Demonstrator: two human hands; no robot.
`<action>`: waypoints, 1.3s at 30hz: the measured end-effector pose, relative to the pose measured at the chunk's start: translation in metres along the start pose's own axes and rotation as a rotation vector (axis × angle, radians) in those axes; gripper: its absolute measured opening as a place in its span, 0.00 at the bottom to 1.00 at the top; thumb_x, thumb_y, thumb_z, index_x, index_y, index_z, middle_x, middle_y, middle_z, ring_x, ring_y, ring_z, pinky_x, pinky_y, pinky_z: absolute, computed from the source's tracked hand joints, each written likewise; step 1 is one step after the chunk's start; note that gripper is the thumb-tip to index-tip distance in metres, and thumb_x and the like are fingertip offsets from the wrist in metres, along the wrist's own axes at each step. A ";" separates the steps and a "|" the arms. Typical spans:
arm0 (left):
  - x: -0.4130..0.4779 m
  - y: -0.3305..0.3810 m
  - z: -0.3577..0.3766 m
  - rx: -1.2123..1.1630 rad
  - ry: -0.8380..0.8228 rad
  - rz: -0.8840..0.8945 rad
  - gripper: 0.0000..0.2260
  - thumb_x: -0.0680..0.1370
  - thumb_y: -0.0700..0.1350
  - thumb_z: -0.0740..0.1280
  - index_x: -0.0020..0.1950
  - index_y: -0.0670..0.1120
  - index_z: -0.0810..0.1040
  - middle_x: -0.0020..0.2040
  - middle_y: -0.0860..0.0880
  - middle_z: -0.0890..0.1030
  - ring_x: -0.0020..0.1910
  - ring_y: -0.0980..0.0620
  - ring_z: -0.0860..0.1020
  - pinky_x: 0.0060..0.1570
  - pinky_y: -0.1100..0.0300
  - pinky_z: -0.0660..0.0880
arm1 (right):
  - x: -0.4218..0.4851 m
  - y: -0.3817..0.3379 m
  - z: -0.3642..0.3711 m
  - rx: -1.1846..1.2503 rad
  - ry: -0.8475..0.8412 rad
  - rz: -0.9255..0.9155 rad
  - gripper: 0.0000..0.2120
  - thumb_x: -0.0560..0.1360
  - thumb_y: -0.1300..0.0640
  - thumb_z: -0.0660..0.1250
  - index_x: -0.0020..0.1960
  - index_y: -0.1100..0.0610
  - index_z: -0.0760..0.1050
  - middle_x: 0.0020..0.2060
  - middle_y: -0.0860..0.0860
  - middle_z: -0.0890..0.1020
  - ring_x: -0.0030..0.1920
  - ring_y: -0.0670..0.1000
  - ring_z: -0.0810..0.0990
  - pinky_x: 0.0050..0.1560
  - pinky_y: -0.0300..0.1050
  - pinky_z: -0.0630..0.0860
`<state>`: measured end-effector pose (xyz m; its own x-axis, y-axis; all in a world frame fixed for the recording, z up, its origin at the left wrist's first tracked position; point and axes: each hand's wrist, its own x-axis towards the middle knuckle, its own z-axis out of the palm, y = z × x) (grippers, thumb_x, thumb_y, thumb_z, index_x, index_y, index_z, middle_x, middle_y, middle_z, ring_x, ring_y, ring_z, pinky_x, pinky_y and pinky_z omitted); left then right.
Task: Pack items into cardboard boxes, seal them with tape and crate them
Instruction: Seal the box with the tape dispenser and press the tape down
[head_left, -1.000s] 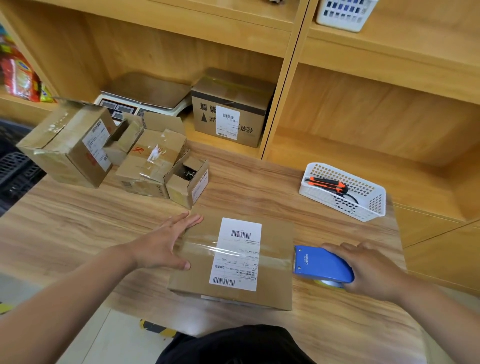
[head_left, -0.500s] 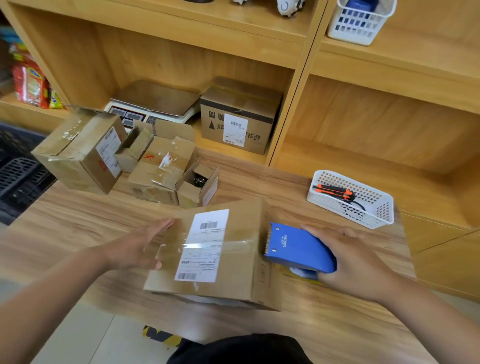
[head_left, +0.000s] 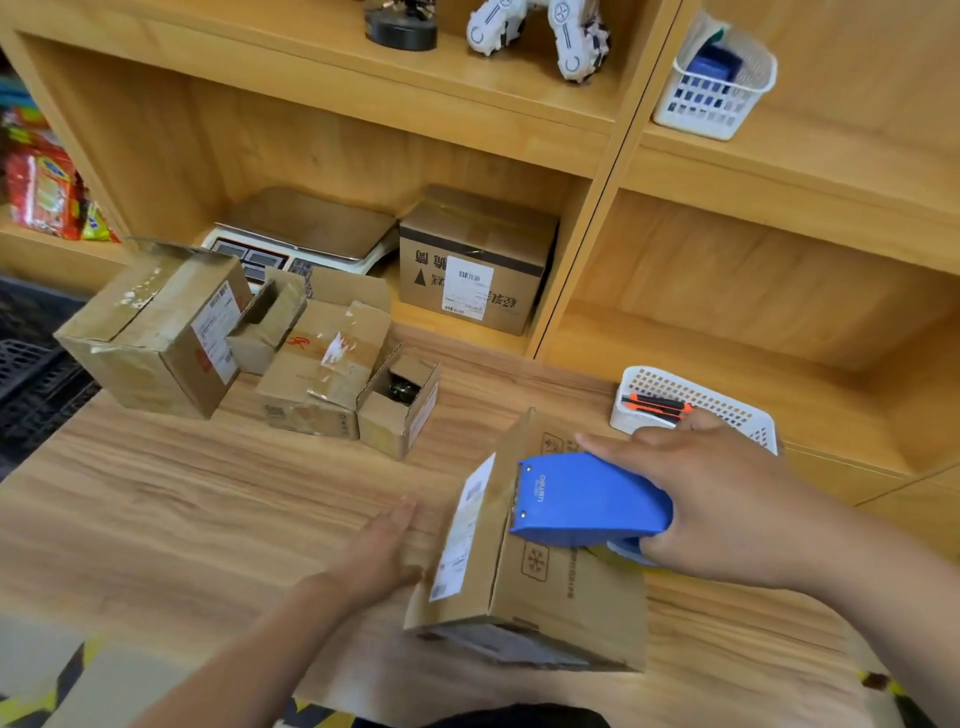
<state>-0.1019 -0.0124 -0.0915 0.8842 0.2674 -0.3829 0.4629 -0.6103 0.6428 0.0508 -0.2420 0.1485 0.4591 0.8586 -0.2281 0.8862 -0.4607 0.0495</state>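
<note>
Tipped up from flat, our cardboard box (head_left: 566, 597) now stands on edge on the near tabletop (head_left: 208, 493), label facing left against our straight-fingered left hand (head_left: 379, 551), while our right hand (head_left: 727, 509) grips the blue tape dispenser (head_left: 587, 499) on its upturned side, so we judge sealing is continuing round the edge.

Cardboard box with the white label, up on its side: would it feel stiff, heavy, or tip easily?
Probably stiff: the cardboard box keeps flat faces and crisp edges while tilted. Likely tippy: it rests on a narrow side, the left hand propping its labelled face. Seemingly light, since flat fingers help hold it up.
</note>
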 end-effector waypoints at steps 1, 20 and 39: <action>-0.002 0.013 -0.006 -0.062 0.055 -0.014 0.42 0.73 0.42 0.69 0.78 0.48 0.44 0.75 0.50 0.61 0.70 0.52 0.65 0.67 0.64 0.62 | -0.001 -0.002 -0.002 -0.015 -0.006 0.006 0.37 0.70 0.32 0.59 0.73 0.32 0.45 0.53 0.36 0.71 0.51 0.50 0.66 0.55 0.39 0.64; -0.023 0.087 -0.090 -0.168 -0.144 0.321 0.53 0.65 0.48 0.79 0.70 0.71 0.41 0.70 0.68 0.51 0.70 0.70 0.51 0.74 0.56 0.53 | 0.029 -0.032 -0.027 0.054 -0.079 -0.098 0.33 0.71 0.32 0.61 0.73 0.30 0.50 0.41 0.39 0.65 0.44 0.45 0.62 0.39 0.29 0.55; -0.025 0.090 -0.086 -0.104 -0.152 0.358 0.47 0.62 0.66 0.70 0.73 0.68 0.45 0.73 0.71 0.52 0.72 0.69 0.38 0.74 0.45 0.42 | -0.064 0.082 0.006 0.264 -0.009 0.014 0.35 0.59 0.28 0.60 0.63 0.17 0.50 0.50 0.30 0.72 0.53 0.39 0.65 0.54 0.38 0.67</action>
<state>-0.0765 -0.0094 0.0331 0.9751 -0.0667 -0.2115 0.1381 -0.5636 0.8144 0.0939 -0.3362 0.1611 0.4698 0.8501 -0.2380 0.8321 -0.5165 -0.2022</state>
